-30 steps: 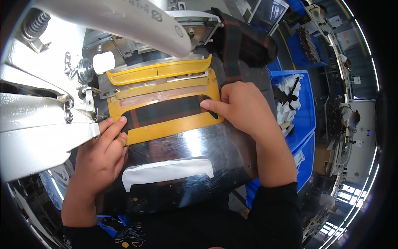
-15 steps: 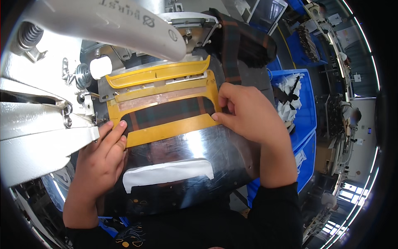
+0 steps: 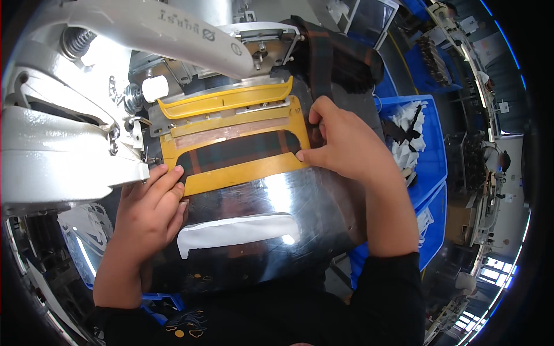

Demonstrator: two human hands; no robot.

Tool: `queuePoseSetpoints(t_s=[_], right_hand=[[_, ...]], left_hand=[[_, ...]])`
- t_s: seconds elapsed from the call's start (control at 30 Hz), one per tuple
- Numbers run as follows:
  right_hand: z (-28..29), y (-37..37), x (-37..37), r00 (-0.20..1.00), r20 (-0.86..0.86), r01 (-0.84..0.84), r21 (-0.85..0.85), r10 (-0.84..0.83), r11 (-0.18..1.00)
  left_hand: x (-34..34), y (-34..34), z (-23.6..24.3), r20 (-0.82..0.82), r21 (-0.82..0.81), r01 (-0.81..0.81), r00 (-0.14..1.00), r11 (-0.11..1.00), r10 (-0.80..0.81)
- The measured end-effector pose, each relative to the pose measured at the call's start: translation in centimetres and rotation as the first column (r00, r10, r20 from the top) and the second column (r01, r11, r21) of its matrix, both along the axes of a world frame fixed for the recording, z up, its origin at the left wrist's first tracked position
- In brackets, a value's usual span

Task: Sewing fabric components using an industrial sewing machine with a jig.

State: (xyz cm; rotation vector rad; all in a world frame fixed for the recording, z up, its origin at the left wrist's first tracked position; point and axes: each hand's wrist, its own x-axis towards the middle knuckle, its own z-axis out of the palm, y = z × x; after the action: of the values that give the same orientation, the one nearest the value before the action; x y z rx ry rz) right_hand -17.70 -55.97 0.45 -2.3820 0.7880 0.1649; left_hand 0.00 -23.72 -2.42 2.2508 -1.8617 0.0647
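Observation:
A yellow template frame (image 3: pixel 242 175) lies on a dark metal plate (image 3: pixel 329 207) under a sewing machine. Dark plaid fabric (image 3: pixel 242 151) with thin orange stripes shows through its window. My left hand (image 3: pixel 151 214) rests its extended fingertips on the frame's left end, at the fabric's edge. At the right end, my right hand (image 3: pixel 355 141) touches the frame's corner with the thumb. Its index finger is bent and stands apart from the thumb, beside the plaid strip (image 3: pixel 320 63); the other fingers are mostly hidden. A raised yellow flap (image 3: pixel 228 99) sits along the frame's far side.
A white shaped piece (image 3: pixel 238 232) lies on the plate nearer me. The white machine arm (image 3: pixel 161 29) and machine body (image 3: pixel 63 161) crowd the left. Blue bins (image 3: pixel 427 173) with white scraps stand at the right. Farther right, people sit at workbenches.
The view has shifted a little, so the machine and frame's left end appear farther right. My right index finger has lifted slightly from the frame's right end. Both hands stay beside the frame.

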Motion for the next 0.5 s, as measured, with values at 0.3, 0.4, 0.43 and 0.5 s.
queuePoseSetpoints(t_s=[0.3,0.4,0.43,0.5], right_hand=[[-0.2,-0.4,0.1,0.999,-0.017,-0.046,-0.019,0.046,0.999],[-0.2,-0.7,0.1,0.997,-0.064,-0.031,0.014,0.032,0.999],[-0.6,-0.8,0.1,0.998,-0.044,-0.049,0.010,0.049,0.999],[-0.5,-0.9,0.2,0.998,-0.012,-0.061,0.009,0.061,0.998]], left_hand=[[-4.0,-6.6,3.1,-0.203,-0.154,0.077,0.973,0.985,-0.107],[-2.8,-10.5,2.0,-0.060,-0.201,-0.015,0.998,0.979,0.003],[-2.1,-11.3,1.1,0.010,-0.160,-0.079,0.997,0.984,0.082],[-1.7,-11.3,1.1,0.094,-0.123,-0.140,0.984,0.982,0.152]])
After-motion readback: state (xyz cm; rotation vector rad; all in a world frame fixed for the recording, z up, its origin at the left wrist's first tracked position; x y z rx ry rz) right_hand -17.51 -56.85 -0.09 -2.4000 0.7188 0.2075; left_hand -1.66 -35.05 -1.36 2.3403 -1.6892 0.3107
